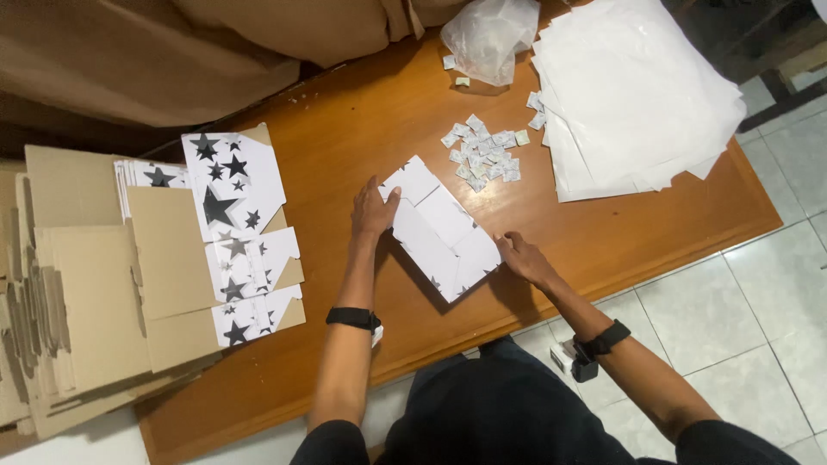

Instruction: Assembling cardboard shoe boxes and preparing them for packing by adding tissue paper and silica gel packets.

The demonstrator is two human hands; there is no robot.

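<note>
The left hand [372, 212] lies on the far-left end of a white folded carton [440, 229], fingers loosely bent over its edge and the thumb reaching onto the upper flap, so it presses and grips that end rather than closing into a fist. The right hand [523, 256] rests at the carton's near-right corner, fingers gently curled and fingertips touching the side wall; whether it pinches a flap there cannot be told. Both wrists carry a dark band. The carton sits tilted near the middle of a brown wooden table [362, 129], its panels creased, with small dark star prints showing at the lower edge. Just beyond it lies a loose heap of small white sachets [484, 153], and farther back a crumpled clear plastic bag [491, 36]. To the right, a thick stack of white paper sheets [633, 95] overhangs the table's corner. At the left edge, flat cardboard blanks [82, 284] are piled up, some showing white faces printed with black stars [233, 185]. Pale floor tiles [758, 293] run under the table's right side.
</note>
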